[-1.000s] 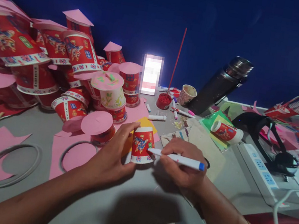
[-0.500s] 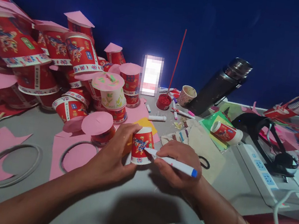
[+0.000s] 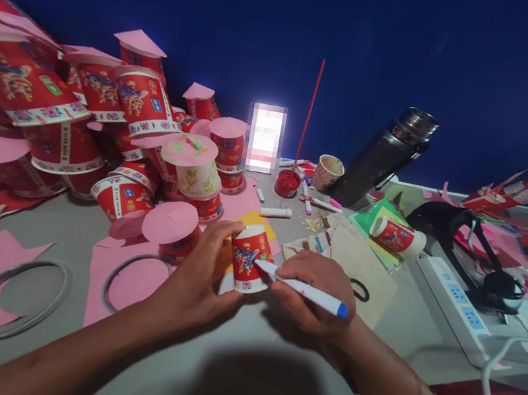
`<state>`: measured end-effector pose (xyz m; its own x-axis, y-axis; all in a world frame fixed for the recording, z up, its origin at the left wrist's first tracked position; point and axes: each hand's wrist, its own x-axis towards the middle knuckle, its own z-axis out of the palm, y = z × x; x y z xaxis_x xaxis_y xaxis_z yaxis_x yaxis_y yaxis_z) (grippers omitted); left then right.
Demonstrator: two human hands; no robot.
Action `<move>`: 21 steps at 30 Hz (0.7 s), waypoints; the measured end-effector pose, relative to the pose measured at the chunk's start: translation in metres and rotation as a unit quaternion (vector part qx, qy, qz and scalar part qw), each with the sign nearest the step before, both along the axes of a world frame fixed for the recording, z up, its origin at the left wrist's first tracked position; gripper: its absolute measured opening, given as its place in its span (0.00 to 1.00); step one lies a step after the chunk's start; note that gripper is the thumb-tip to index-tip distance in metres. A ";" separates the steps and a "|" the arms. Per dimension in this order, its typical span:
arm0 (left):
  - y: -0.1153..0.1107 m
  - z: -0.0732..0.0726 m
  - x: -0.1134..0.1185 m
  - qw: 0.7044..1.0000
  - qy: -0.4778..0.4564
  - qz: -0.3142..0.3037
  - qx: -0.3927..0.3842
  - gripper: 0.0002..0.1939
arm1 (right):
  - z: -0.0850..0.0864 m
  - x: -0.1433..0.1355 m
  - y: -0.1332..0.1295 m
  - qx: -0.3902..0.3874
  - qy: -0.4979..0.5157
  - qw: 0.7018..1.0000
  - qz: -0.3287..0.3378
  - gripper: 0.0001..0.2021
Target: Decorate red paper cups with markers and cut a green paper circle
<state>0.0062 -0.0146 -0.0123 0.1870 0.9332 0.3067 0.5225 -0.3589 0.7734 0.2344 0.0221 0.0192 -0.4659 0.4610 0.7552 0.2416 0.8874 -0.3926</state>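
Observation:
My left hand (image 3: 204,275) grips a small red paper cup (image 3: 250,263) from its left side, fingers at the top and thumb near the white rim at the bottom. The cup is upside down and tilted slightly. In my right hand (image 3: 314,289) is a white marker with a blue end (image 3: 316,294); its tip touches or nearly touches the printed figure on the cup. Orange paper (image 3: 267,225) lies behind the cup. Left of my hands stand stacked red cups with pink paper discs, among them a pink-topped cup (image 3: 170,221).
A black flask (image 3: 380,159), a red paint pot (image 3: 287,184) with a tall stick and a patterned cup (image 3: 328,173) stand at the back. Tape rings (image 3: 57,298) lie at left. A power strip (image 3: 452,304) with a white cable is at right.
The cup has shifted very slightly left and down in the view with my left hand. The surroundings have shifted slightly too. Both hands keep their holds.

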 end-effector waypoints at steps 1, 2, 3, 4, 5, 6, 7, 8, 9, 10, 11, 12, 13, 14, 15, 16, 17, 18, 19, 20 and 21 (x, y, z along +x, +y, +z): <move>0.000 -0.001 0.000 1.000 -0.002 -0.001 0.007 0.40 | -0.001 -0.001 0.000 0.002 -0.003 1.000 0.006 0.03; 0.000 -0.002 0.000 1.000 -0.004 -0.003 0.015 0.39 | -0.001 -0.001 0.000 0.005 -0.005 1.000 0.007 0.03; 0.000 -0.003 0.000 1.000 -0.006 -0.005 0.021 0.38 | -0.002 -0.002 0.000 0.006 -0.006 1.000 0.002 0.02; 0.000 -0.003 0.001 1.000 -0.005 -0.006 0.026 0.37 | -0.002 -0.002 0.001 0.003 -0.006 1.000 -0.008 0.02; 0.000 -0.002 0.002 1.000 -0.004 -0.006 0.028 0.37 | -0.002 -0.002 0.001 0.002 -0.001 1.000 -0.020 0.02; 0.000 -0.002 0.002 1.000 -0.002 -0.007 0.028 0.36 | -0.002 -0.002 0.002 0.002 0.006 0.999 -0.032 0.03; -0.001 -0.001 0.003 1.000 -0.001 -0.007 0.027 0.36 | -0.001 -0.001 0.002 0.003 0.014 0.999 -0.043 0.03; -0.001 -0.001 0.003 1.000 -0.001 -0.009 0.026 0.36 | 0.000 -0.001 0.003 0.006 0.021 0.999 -0.050 0.04; -0.001 0.000 0.003 1.000 -0.001 -0.009 0.022 0.36 | 0.001 -0.001 0.003 0.008 0.026 0.998 -0.053 0.04; -0.001 -0.001 0.003 1.000 0.000 -0.008 0.019 0.36 | 0.001 -0.001 0.002 0.008 0.028 0.998 -0.049 0.04; -0.001 -0.001 0.002 1.000 0.000 -0.007 0.016 0.37 | 0.001 -0.001 0.002 0.007 0.027 0.999 -0.041 0.03; -0.001 -0.002 0.002 1.000 0.001 -0.005 0.016 0.38 | 0.000 -0.001 0.001 0.004 0.022 0.999 -0.028 0.02; -0.001 -0.003 0.001 1.000 0.002 -0.004 0.017 0.38 | -0.001 -0.002 0.000 0.004 0.017 1.000 -0.016 0.02; -0.001 -0.004 0.001 1.000 0.003 -0.003 0.020 0.39 | -0.002 -0.002 -0.001 0.006 0.012 1.000 -0.007 0.02; -0.001 -0.005 0.001 1.000 0.004 -0.003 0.022 0.39 | -0.003 -0.003 -0.001 0.008 0.009 1.000 -0.003 0.02; -0.001 -0.005 0.001 1.000 0.004 -0.002 0.023 0.39 | -0.004 -0.003 -0.001 0.010 0.009 1.000 -0.004 0.02; -0.001 -0.004 0.001 1.000 0.004 0.000 0.022 0.39 | -0.005 -0.003 0.000 0.009 0.011 1.000 -0.009 0.02; -0.001 -0.003 0.002 1.000 0.002 0.001 0.021 0.39 | -0.005 -0.003 0.000 0.005 0.015 1.000 -0.016 0.03; -0.001 -0.002 0.003 1.000 0.000 0.002 0.019 0.38 | -0.005 -0.003 0.001 0.001 0.020 0.999 -0.026 0.03; -0.001 0.000 0.003 1.000 -0.002 0.001 0.018 0.37 | -0.004 -0.002 0.002 -0.002 0.026 0.999 -0.036 0.04; -0.001 0.001 0.004 1.000 -0.005 0.000 0.017 0.35 | -0.003 -0.002 0.002 -0.003 0.031 0.999 -0.044 0.04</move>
